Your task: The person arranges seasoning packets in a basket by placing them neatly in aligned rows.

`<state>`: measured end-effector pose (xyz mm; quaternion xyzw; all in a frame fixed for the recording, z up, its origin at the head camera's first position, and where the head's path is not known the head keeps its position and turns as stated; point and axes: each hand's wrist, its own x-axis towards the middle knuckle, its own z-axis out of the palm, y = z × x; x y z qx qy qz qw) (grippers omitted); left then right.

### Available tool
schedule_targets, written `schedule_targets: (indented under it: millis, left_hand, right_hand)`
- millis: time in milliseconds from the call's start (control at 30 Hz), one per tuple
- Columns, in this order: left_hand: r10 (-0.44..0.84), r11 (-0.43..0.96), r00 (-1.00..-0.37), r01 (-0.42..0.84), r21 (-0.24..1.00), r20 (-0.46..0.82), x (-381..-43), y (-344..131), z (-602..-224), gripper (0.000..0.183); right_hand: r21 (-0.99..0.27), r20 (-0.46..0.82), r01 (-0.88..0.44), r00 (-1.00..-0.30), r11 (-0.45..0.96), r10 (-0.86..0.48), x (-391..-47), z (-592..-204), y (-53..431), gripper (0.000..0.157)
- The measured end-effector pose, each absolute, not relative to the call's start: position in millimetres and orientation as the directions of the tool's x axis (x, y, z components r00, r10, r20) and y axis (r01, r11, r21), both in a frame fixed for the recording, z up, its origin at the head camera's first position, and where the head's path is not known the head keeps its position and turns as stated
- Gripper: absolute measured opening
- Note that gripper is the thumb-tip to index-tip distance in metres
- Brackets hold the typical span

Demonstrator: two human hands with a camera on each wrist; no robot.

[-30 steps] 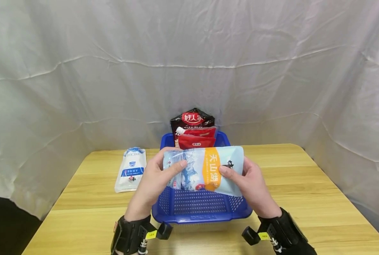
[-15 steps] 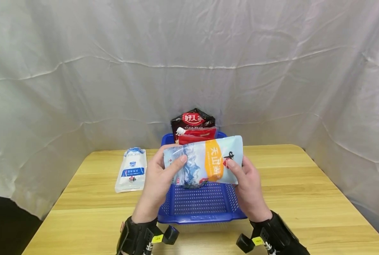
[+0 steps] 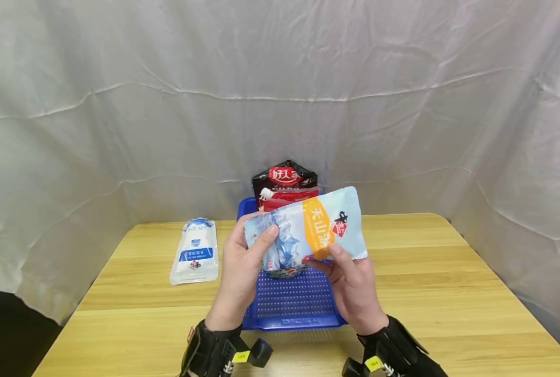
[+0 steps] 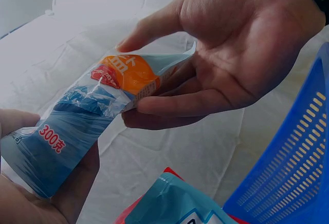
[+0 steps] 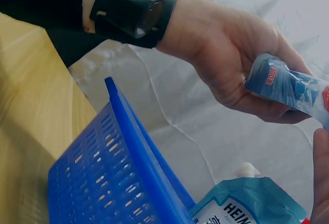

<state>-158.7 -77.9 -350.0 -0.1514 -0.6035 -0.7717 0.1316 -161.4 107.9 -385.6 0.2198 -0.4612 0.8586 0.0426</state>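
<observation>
I see left hand [image 3: 242,264] and right hand [image 3: 350,283] both gripping the blue-orange pouch [image 3: 308,230], tilted, above the blue basket [image 3: 291,309]

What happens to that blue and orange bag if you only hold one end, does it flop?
Probably a little. The blue and orange bag is a soft pouch that bulges and bends between the left hand and the right hand, so one end would likely droop. Its glossy film looks slippery. The print reads 300 grams, so it is likely fairly light.
</observation>
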Motion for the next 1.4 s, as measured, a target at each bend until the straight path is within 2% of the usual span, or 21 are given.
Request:
schedule_targets:
  millis: [367,800,1033,1400]
  left_hand:
    - [0.051,-0.177,-0.945,0.309,0.934,0.322,-161,-82,-351,0.037]
    - [0.195,-0.027,-0.956,0.218,0.976,0.219,-156,-98,-338,0.032]
    - [0.260,0.090,-0.949,0.208,0.974,0.179,-144,-97,-322,0.035]
    - [0.321,0.182,-0.925,0.272,0.945,0.204,-149,-96,-329,0.038]
  right_hand:
    - [-0.809,0.352,-0.237,-0.928,-0.538,-0.120,-162,-384,111,0.043]
    - [-0.839,0.404,-0.328,-0.910,-0.434,-0.094,-164,-373,124,0.042]
    - [-0.879,0.385,-0.329,-0.917,-0.344,-0.107,-162,-369,129,0.041]
    - [-0.915,0.363,-0.329,-0.924,-0.233,-0.120,-162,-369,132,0.039]
